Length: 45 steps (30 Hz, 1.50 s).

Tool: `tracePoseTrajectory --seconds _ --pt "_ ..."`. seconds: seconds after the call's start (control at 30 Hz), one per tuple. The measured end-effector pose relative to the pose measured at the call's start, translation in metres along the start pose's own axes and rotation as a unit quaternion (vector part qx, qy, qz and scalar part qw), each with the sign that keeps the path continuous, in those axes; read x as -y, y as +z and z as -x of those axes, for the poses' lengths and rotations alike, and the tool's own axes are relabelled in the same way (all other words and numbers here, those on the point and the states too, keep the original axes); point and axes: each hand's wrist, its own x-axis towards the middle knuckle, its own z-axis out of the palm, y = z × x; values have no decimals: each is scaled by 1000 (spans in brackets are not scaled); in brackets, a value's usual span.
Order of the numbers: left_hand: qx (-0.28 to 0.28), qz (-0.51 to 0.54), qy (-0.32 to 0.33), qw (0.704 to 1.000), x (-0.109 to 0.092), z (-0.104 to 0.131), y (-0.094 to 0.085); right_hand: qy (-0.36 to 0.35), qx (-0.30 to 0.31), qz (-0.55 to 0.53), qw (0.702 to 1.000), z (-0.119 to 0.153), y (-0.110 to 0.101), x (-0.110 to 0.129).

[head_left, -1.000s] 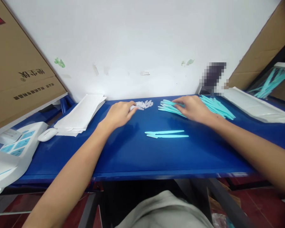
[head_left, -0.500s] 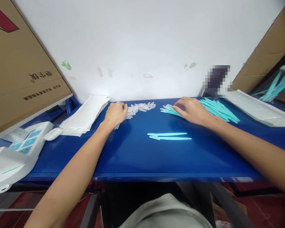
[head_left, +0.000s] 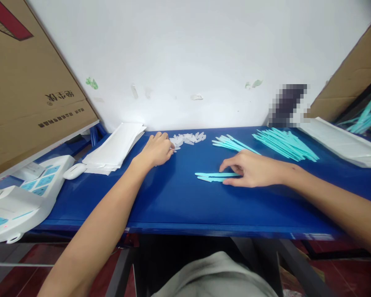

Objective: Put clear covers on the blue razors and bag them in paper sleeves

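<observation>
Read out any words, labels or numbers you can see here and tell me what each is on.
Cardboard box: two lines of dark print, mirrored or upside down, too blurred to read.
White machine: teal panels with marks too small to read.
Nothing else carries text.

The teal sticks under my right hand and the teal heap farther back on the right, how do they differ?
The teal sticks under the right hand are just a few, lying parallel mid-table; the teal heap is many sticks, fanned loosely near the wall. The fingers touch the few; the heap lies untouched. Both share the colour and the slim shape.
</observation>
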Motion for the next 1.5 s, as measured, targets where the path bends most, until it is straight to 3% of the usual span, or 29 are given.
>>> tracePoseTrajectory --seconds 0.2,0.37,0.47,0.6,0.73,0.87,1.0,1.27,1.4,1.5 --pt "24 8 24 999 -16 1 -1 -22 -32 -30 999 -5 4 -10" --pt "15 49 18 999 -21 -4 2 -8 -21 -52 998 -6 4 -15" --pt "15 80 54 995 -27 -5 3 6 -32 -42 999 -5 3 -15" --pt "-31 61 95 993 -33 -3 2 8 -43 -24 999 -3 2 -12" --pt "-114 30 16 993 -16 -1 -7 -7 -44 -12 999 -3 2 -11" --pt "-92 88 -83 988 14 1 -12 -6 -29 -36 999 -3 3 -14" --pt "-34 113 -19 993 24 2 -10 -14 -38 -39 998 -3 3 -15" --pt "36 32 56 997 -7 6 -7 -22 -19 -22 999 -3 0 -14" --pt "29 21 75 997 -18 5 -2 -20 -9 -28 999 -3 0 -17" --pt "-35 44 82 995 -23 3 -3 -25 -10 -37 999 -3 1 -17"
